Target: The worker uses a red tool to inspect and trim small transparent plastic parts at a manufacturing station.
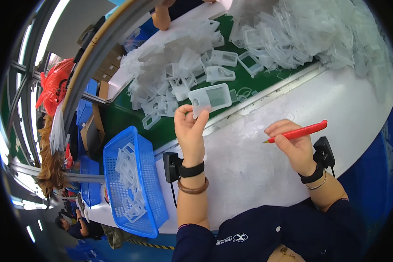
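The left hand (188,129) held a clear plastic frame (211,99) up in closed fingers above the white surface (336,109), while the right hand (292,146) gripped a red knife (298,132), beside a blue basket (137,183).

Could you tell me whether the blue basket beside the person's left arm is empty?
No, the blue basket holds several translucent plastic frames piled along its floor.

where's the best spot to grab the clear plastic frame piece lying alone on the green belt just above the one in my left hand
Take the clear frame piece by its long outer rails, pinching across its narrow width from above. It lies flat on the green belt with an open window in the middle, so the rails are probably the firmest part. The near side is free; the heap crowds its left.
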Demonstrator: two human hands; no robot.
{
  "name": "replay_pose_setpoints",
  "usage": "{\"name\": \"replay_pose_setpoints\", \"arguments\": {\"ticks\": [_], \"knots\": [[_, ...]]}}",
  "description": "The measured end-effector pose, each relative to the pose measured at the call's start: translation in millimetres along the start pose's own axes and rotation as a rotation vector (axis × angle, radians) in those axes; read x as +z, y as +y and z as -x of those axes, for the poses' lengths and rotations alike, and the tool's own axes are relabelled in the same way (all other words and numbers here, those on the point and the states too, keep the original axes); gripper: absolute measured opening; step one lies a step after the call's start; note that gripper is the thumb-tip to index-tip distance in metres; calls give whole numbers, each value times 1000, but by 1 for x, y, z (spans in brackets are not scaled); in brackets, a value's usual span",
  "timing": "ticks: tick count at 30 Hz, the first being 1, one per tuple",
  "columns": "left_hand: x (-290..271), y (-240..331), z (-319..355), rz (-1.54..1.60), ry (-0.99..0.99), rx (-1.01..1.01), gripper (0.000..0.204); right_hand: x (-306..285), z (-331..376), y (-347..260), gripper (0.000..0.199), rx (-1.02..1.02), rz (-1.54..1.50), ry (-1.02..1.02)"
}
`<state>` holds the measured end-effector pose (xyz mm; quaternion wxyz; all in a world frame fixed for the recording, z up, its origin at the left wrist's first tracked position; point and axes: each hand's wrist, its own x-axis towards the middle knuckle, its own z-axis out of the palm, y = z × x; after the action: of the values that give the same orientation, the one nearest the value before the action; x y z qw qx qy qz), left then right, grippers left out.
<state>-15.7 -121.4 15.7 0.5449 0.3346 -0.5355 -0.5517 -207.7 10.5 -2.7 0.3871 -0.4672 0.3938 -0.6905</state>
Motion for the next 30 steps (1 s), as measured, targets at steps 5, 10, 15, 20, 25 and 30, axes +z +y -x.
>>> {"name": "replay_pose_setpoints", "arguments": {"ticks": [5,10,15,20,25,30], "knots": [[29,13,76,117,-12,-90,36,11,5,-8,9,-96,138,-18],[41,12,97,295,0,-179,41,12,5,-3,12,-273,325,-86],[39,9,103,279,-63,-147,39,14,10,-1,11,-219,294,-83],[40,9,104,274,-52,-167,39,13,12,-1,12,-187,265,-80],[41,9,103,274,-52,-176,39,14,10,-1,10,-196,265,-82],[46,10,102,312,12,-179,41,13,8,1,10,-247,321,-89]]}}
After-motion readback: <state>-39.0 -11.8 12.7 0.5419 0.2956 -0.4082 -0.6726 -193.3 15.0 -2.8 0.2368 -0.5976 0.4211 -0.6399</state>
